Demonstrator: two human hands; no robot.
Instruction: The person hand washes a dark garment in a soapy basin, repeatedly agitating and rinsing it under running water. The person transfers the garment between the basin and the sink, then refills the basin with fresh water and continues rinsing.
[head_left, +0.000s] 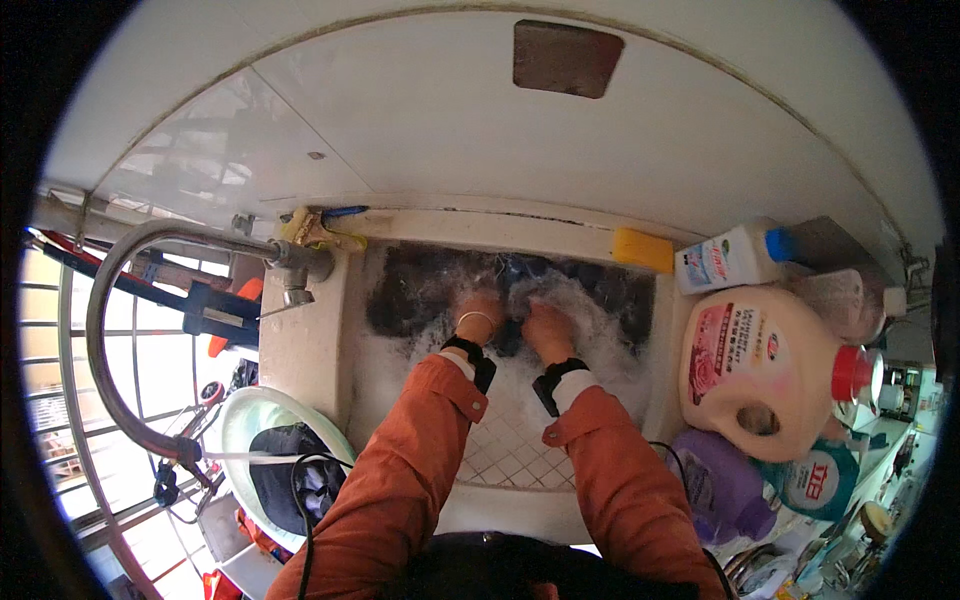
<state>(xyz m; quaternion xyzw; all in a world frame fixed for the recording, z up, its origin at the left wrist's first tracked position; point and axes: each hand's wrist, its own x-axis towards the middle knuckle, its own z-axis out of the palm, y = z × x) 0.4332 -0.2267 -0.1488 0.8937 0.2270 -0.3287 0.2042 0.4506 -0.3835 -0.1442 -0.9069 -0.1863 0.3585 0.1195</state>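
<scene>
A dark wet cloth lies across the far part of a white laundry sink, in foamy water. My left hand presses down on the cloth, closed around its fabric, with blurred fingers partly hidden by suds. Close beside it, my right hand is bunched into a fist on the same cloth, and splashing foam surrounds it. Each wrist wears a black strap, and a light bangle circles the left one. Bare diamond-patterned washboard shows through the water nearer to me.
A curved metal faucet arches at left above a pale basin holding dark cloth. A yellow sponge sits on the back right rim. Along the right stand a large detergent jug, a white bottle and a purple bottle.
</scene>
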